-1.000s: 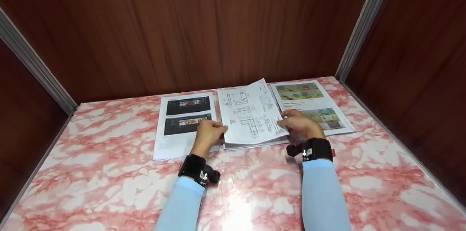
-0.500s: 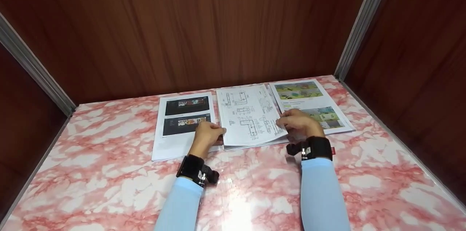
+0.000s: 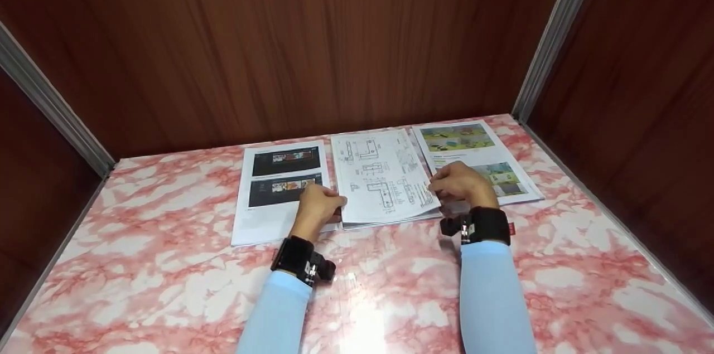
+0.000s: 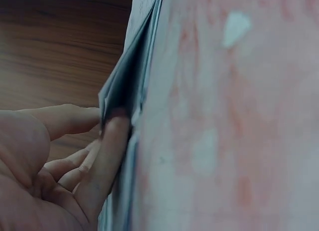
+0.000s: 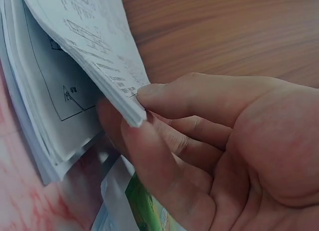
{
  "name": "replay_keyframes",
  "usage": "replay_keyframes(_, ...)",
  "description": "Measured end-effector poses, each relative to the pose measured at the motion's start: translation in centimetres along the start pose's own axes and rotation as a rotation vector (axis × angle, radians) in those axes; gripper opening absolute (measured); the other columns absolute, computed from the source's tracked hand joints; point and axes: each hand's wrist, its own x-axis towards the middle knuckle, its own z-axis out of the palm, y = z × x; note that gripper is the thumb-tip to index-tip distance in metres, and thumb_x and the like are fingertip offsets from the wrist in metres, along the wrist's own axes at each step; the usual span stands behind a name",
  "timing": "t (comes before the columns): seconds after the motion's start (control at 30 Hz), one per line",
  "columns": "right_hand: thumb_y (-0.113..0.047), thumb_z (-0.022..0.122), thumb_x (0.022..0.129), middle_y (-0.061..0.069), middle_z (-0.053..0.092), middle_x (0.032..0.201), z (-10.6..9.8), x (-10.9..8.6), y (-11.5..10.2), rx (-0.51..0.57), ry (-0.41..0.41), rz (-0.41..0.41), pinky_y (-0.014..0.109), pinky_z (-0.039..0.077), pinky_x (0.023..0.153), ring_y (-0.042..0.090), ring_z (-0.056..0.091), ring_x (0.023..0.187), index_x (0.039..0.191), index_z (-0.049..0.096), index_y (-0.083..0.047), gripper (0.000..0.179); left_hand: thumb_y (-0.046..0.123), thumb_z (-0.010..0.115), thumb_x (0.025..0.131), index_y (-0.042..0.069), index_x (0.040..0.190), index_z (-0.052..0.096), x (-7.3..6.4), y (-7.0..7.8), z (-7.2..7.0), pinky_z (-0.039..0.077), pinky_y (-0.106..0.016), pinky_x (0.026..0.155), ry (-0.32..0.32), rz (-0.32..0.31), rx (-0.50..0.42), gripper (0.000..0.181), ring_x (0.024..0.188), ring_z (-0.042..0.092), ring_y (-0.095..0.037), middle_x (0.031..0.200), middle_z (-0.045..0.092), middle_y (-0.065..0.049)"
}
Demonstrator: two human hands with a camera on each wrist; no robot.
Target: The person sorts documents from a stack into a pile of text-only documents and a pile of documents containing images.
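Observation:
A stack of white sheets [image 3: 374, 175] with line drawings of brackets lies in the middle at the back of the table. My right hand [image 3: 460, 182] pinches several sheets at its near right corner, thumb [image 5: 169, 97] on top and fingers underneath. These sheets bow up, and a lower drawing page [image 5: 65, 86] shows below them in the right wrist view. At the near left corner, my left hand [image 3: 319, 206] pinches the stack's edge [image 4: 117, 86], its thumb above and a finger under the raised pages. That finger's tip is partly hidden between the layers.
To the left lies a paper stack with dark screenshots [image 3: 284, 192], partly under my left hand. Another stack with green and yellow pictures [image 3: 458, 137] lies to the right, partly covered by my right hand. A brown wood-grain panel [image 3: 312, 42] stands behind the red-and-white marbled table [image 3: 390, 298].
The top sheets' far right corner, curled up earlier, has come down flat. Both hands keep their pinch at the near corners; the right hand has shifted only slightly.

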Motion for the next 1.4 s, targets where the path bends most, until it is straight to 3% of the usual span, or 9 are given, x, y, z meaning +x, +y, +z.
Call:
replay_keyframes(0.13,-0.018,0.066,0.08,0.007,0.066,0.086,0.0,0.0,0.0,-0.05,0.016,-0.01,0.027,0.053,0.064,0.012,0.064,0.069,0.106,0.064,-0.001,0.031,0.012,0.07,0.073,0.0,0.088,0.065,-0.4,0.6,0.0,0.055,-0.028,0.054,0.027,-0.007,0.128,0.02,0.06,0.067,-0.018,0.078,0.064,-0.01)
replay_keyframes(0.4,-0.015,0.063,0.081,0.007,0.067,0.084,-0.2,-0.4,-0.5,-0.048,-0.006,-0.003,0.028,0.054,0.065,0.013,0.065,0.068,0.108,0.063,0.001,0.031,0.013,0.069,0.072,0.002,0.079,0.063,-1.1,1.3,-0.2,0.054,-0.027,0.05,0.052,-0.008,0.234,0.014,0.054,0.066,-0.018,0.068,0.066,-0.009)
replay_keyframes(0.53,-0.014,0.062,0.082,0.012,0.069,0.089,-0.3,-0.7,-0.9,-0.042,0.028,0.001,0.03,0.055,0.067,0.016,0.067,0.072,0.107,0.061,0.002,0.03,0.015,0.069,0.07,0.005,0.074,0.063,-1.4,1.6,-0.2,0.049,-0.023,0.045,0.097,0.016,0.312,0.012,0.05,0.062,-0.014,0.062,0.064,-0.005)
replay_keyframes(0.7,-0.018,0.061,0.084,0.018,0.065,0.102,-0.2,-0.5,-0.9,-0.056,0.069,0.001,0.034,0.056,0.073,0.021,0.066,0.081,0.11,0.059,0.0,0.032,0.02,0.071,0.069,0.007,0.074,0.064,-1.5,1.9,-0.2,0.049,-0.027,0.058,0.159,0.045,0.401,0.015,0.064,0.06,-0.018,0.072,0.063,-0.006)
replay_keyframes(0.9,-0.019,0.058,0.085,0.018,0.062,0.106,0.0,-0.2,-0.8,-0.076,0.056,0.001,0.037,0.055,0.077,0.025,0.066,0.088,0.112,0.058,0.0,0.033,0.023,0.071,0.07,0.007,0.08,0.066,-1.4,2.0,-0.2,0.049,-0.036,0.08,0.185,0.053,0.426,0.02,0.082,0.059,-0.024,0.086,0.064,-0.01)
replay_keyframes(1.4,-0.019,0.056,0.086,0.019,0.063,0.104,0.0,-0.2,-0.6,-0.069,0.055,-0.013,0.034,0.055,0.074,0.023,0.066,0.085,0.113,0.058,0.0,0.033,0.023,0.072,0.071,0.008,0.083,0.069,-1.2,1.9,0.0,0.05,-0.032,0.079,0.169,0.074,0.409,0.019,0.083,0.06,-0.022,0.088,0.066,-0.008)
